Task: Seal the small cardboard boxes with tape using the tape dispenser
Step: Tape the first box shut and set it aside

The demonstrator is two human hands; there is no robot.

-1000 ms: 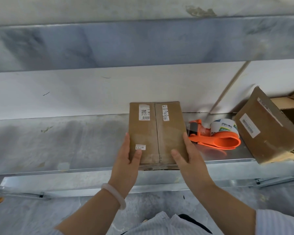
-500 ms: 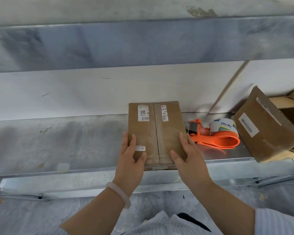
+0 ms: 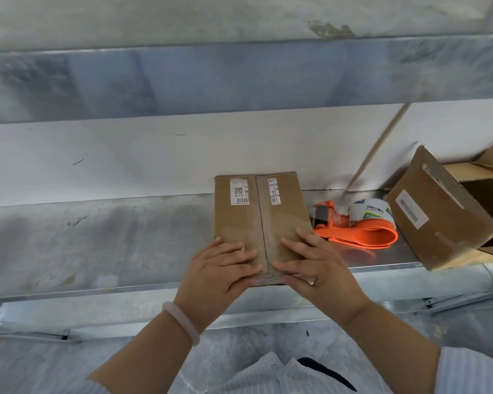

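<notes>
The left hand (image 3: 219, 273) and right hand (image 3: 316, 268) press the box (image 3: 261, 211) shut, fingers flat. The tape dispenser (image 3: 359, 226) lies at 3 o'clock, so taping looks undone.

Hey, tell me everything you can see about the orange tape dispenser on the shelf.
The tape dispenser is bright orange, plastic by its look, and lies flat on the metal shelf. Its looped handle points right, and a dark roller sits at its left end. It carries a white tape roll with printed lettering. It lies between the small cardboard box and a larger open box, close to both; contact cannot be told. Nothing holds it.
</notes>
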